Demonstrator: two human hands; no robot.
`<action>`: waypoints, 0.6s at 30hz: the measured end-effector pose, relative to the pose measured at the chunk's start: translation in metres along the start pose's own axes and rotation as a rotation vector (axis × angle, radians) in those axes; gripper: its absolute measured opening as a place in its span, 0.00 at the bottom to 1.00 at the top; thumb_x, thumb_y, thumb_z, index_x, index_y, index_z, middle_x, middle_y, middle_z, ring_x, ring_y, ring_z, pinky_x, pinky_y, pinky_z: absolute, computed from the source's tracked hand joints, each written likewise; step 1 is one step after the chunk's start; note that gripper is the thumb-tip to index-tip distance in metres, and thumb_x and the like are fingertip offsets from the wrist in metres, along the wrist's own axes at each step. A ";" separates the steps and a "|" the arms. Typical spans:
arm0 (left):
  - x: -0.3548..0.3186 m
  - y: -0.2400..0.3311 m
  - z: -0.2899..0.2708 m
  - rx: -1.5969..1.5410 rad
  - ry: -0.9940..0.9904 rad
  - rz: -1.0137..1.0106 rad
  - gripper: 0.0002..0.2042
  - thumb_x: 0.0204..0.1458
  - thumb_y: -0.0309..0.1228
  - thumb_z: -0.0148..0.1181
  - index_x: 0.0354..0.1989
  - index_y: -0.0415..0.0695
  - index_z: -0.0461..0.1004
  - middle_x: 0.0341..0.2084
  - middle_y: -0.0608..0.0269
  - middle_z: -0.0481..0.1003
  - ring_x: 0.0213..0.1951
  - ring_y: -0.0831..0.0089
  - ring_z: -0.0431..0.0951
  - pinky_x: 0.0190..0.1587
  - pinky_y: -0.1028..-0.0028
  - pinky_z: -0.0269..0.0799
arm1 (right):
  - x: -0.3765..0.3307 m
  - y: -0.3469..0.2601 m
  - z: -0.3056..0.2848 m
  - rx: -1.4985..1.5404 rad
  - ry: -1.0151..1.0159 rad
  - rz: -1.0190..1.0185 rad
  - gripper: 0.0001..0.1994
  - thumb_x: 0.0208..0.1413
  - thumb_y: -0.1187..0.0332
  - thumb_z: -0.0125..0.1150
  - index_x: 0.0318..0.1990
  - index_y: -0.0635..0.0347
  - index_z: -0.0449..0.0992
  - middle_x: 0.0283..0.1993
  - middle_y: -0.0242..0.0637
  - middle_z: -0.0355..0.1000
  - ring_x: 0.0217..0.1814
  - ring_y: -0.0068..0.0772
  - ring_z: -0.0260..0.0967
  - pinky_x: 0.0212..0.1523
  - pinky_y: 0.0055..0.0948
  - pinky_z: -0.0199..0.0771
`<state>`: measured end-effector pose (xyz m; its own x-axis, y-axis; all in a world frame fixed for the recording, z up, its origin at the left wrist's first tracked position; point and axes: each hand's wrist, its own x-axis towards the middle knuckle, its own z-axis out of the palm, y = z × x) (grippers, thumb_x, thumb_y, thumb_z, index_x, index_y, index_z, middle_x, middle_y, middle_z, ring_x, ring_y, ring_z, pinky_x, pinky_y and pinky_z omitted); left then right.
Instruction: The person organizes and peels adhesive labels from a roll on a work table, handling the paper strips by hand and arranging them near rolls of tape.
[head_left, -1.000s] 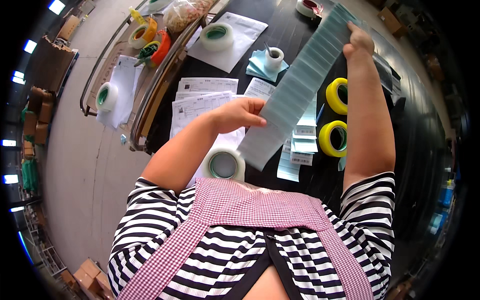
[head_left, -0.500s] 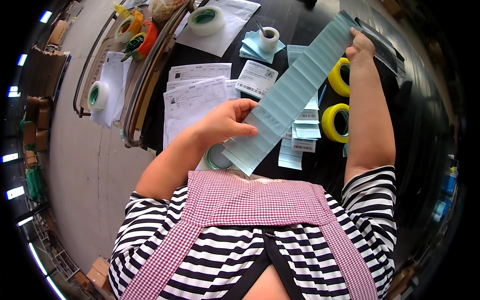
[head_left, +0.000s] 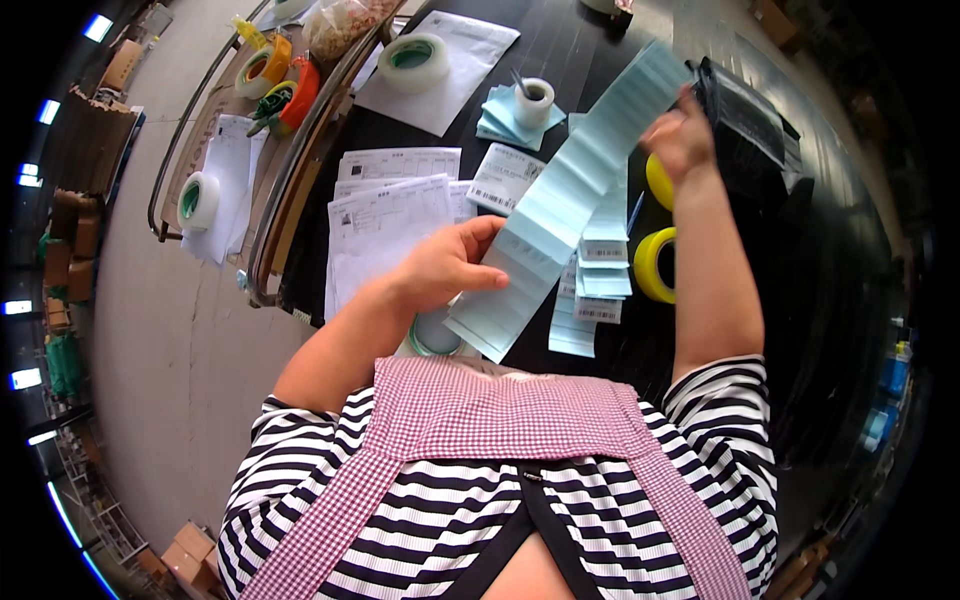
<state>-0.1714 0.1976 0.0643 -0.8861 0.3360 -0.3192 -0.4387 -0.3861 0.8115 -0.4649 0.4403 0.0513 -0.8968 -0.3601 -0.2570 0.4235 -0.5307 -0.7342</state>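
Barcoded white label (head_left: 506, 179) and small barcoded slips (head_left: 598, 311); faint print on the held pale blue strip (head_left: 565, 205) and paper sheets (head_left: 385, 240), illegible from here.

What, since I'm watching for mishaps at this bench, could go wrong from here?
The pale blue strip might slip or crease: the left hand pinches its lower part, but the right hand, near its upper part, is blurred, so its grip is unclear.
The strip could catch the smaller label strips, which it partly overlaps in this view.
The right forearm might nudge the nearer yellow tape roll, which appears beside it.
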 end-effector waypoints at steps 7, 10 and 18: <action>0.004 -0.016 0.004 -0.071 -0.009 -0.001 0.33 0.46 0.18 0.64 0.64 0.39 0.60 0.52 0.60 0.72 0.54 0.71 0.72 0.60 0.68 0.65 | -0.091 0.094 0.022 -0.129 -0.025 0.246 0.22 0.60 0.65 0.58 0.58 0.67 0.64 0.57 0.49 0.67 0.58 0.42 0.68 0.60 0.41 0.67; 0.003 -0.017 0.004 -0.041 -0.033 -0.005 0.34 0.46 0.19 0.64 0.65 0.40 0.59 0.53 0.60 0.72 0.54 0.71 0.72 0.60 0.68 0.65 | -0.090 0.109 0.017 -0.151 -0.019 0.254 0.29 0.57 0.68 0.62 0.62 0.73 0.58 0.54 0.50 0.69 0.57 0.43 0.68 0.58 0.38 0.68; 0.019 -0.012 -0.016 -0.163 0.042 -0.013 0.27 0.48 0.20 0.64 0.59 0.40 0.65 0.48 0.59 0.75 0.50 0.69 0.76 0.56 0.67 0.70 | -0.076 0.139 0.028 -0.683 0.176 0.098 0.30 0.48 0.73 0.68 0.57 0.74 0.63 0.48 0.49 0.72 0.48 0.38 0.72 0.49 0.32 0.71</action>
<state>-0.1858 0.1950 0.0410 -0.8843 0.3071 -0.3517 -0.4653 -0.5173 0.7183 -0.3345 0.3727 -0.0137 -0.8904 -0.2221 -0.3974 0.3799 0.1182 -0.9174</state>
